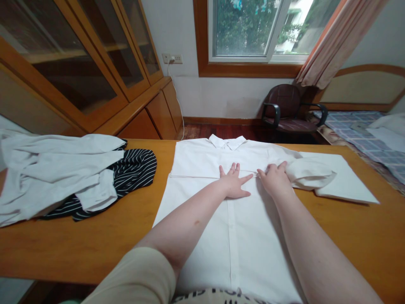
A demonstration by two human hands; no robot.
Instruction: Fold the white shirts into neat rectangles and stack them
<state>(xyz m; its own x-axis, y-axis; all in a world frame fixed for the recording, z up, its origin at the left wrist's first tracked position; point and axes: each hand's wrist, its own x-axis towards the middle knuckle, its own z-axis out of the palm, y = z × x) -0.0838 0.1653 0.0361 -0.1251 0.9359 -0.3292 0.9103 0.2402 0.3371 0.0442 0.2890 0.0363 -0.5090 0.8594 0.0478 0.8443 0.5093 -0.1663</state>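
A white shirt (202,202) lies button side up on the table, its collar (226,141) at the far edge. Its left sleeve is not laid out to the side. Flat on the chest of the shirt, my left hand (234,183) has its fingers spread. My right hand (275,177) is closed on the shirt fabric near the right side, thumb towards my left hand. Beyond its knuckles the right sleeve (311,172) lies bunched over a flat white stack or board (351,179); what that is I cannot make out.
White garments (57,169) and a black striped garment (134,169) lie heaped on the left of the wooden table (126,249). Behind stand a glass-door cabinet (136,95), an armchair (287,107) below the window, and a bed (360,126) at right.
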